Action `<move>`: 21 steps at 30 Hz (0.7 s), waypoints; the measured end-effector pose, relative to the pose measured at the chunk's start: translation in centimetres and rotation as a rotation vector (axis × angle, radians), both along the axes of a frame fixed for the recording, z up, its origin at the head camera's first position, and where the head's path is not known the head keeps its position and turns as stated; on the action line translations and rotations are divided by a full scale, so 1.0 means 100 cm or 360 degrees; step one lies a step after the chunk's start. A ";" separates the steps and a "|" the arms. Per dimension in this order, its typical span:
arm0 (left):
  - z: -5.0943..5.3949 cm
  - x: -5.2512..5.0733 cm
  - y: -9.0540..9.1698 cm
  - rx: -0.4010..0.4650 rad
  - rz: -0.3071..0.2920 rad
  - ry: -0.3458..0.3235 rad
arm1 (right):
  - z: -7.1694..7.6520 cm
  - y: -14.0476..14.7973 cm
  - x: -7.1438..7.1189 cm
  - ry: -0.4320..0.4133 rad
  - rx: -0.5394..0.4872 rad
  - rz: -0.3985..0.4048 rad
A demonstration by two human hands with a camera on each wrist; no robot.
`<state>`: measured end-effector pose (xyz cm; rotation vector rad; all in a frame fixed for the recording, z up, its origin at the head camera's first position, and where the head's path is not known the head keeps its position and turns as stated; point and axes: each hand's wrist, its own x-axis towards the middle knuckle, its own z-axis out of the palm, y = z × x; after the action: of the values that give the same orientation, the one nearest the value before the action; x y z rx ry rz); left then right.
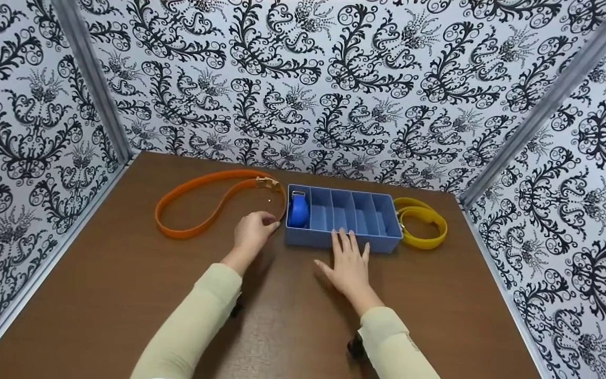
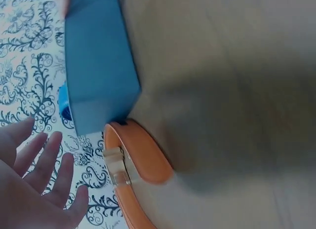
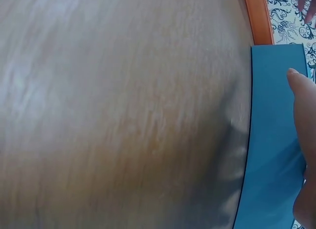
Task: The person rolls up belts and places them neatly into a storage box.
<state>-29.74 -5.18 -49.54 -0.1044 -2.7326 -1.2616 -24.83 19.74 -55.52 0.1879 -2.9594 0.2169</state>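
Observation:
In the head view a blue box [image 1: 343, 241] with several compartments holds a rolled blue belt [image 1: 298, 211] in its leftmost one. My right hand [image 1: 353, 268] has its fingers spread, fingertips at the box's front rim. Just left of the box is my left hand [image 1: 253, 231]; the left wrist view shows this hand [image 2: 42, 182] with loosely bent, parted fingers and nothing in them. An orange belt [image 1: 187, 233] lies in a wide loop, its buckle end [image 2: 114, 165] beside the box's end [image 2: 101, 66]. In the right wrist view my thumb [image 3: 301, 91] is over the box side [image 3: 271, 140].
A coiled yellow belt [image 1: 423, 243] lies against the box's right end. The brown table [image 1: 282, 326] is bordered by patterned panels [image 1: 303, 79] at the back and both sides, with grey posts at the corners.

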 end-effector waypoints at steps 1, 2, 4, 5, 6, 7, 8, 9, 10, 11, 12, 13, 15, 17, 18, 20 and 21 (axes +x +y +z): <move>-0.002 0.001 -0.003 -0.0051 -0.0017 0.0009 | 0.001 0.001 0.000 0.0010 -0.0008 0.0004; -0.005 0.002 -0.006 -0.0102 -0.0033 0.0019 | 0.001 0.001 0.000 0.0022 -0.0015 0.0009; -0.012 0.003 -0.013 -0.0248 -0.0053 0.0021 | 0.002 0.002 0.000 0.0037 -0.0024 0.0010; -0.016 0.003 -0.016 -0.0329 -0.0067 0.0017 | 0.003 0.003 -0.001 0.0041 -0.0025 0.0009; -0.021 0.003 -0.019 -0.0406 -0.0077 0.0003 | 0.003 0.004 -0.001 0.0051 -0.0032 0.0012; -0.025 0.003 -0.022 -0.0467 -0.0090 -0.0021 | 0.003 0.004 -0.001 0.0042 -0.0030 0.0007; -0.030 0.002 -0.024 -0.0521 -0.0097 -0.0050 | 0.003 0.004 0.000 0.0034 -0.0026 0.0001; -0.033 0.002 -0.026 -0.0566 -0.0101 -0.0070 | 0.003 0.005 0.000 0.0023 -0.0023 -0.0004; -0.037 0.002 -0.028 -0.0587 -0.0098 -0.0074 | 0.003 0.005 0.000 0.0018 -0.0027 -0.0002; -0.041 0.001 -0.030 -0.0602 -0.0089 -0.0076 | 0.003 0.004 0.000 0.0016 -0.0033 0.0004; -0.044 0.001 -0.032 -0.0605 -0.0073 -0.0075 | 0.003 0.004 0.001 0.0013 -0.0038 0.0009; -0.047 0.000 -0.033 -0.0609 -0.0057 -0.0065 | 0.004 0.004 0.001 0.0003 -0.0037 0.0009; -0.052 -0.001 -0.036 -0.0610 -0.0030 -0.0042 | 0.003 0.003 0.001 0.0001 -0.0046 0.0015; -0.055 -0.003 -0.038 -0.0645 -0.0033 -0.0029 | 0.003 0.002 0.002 -0.0005 -0.0060 0.0015; -0.056 -0.003 -0.039 -0.0678 -0.0042 -0.0022 | 0.002 0.002 0.002 -0.0010 -0.0068 0.0011; -0.057 -0.005 -0.042 -0.0781 -0.0064 0.0019 | 0.002 0.001 0.002 -0.0015 -0.0077 0.0008; -0.057 -0.005 -0.043 -0.0844 -0.0068 0.0048 | 0.002 0.001 0.002 -0.0015 -0.0077 0.0010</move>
<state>-30.29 -9.50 -55.27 -0.2290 -2.9738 -0.5053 -24.68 19.81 -55.33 0.1905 -2.9595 0.2907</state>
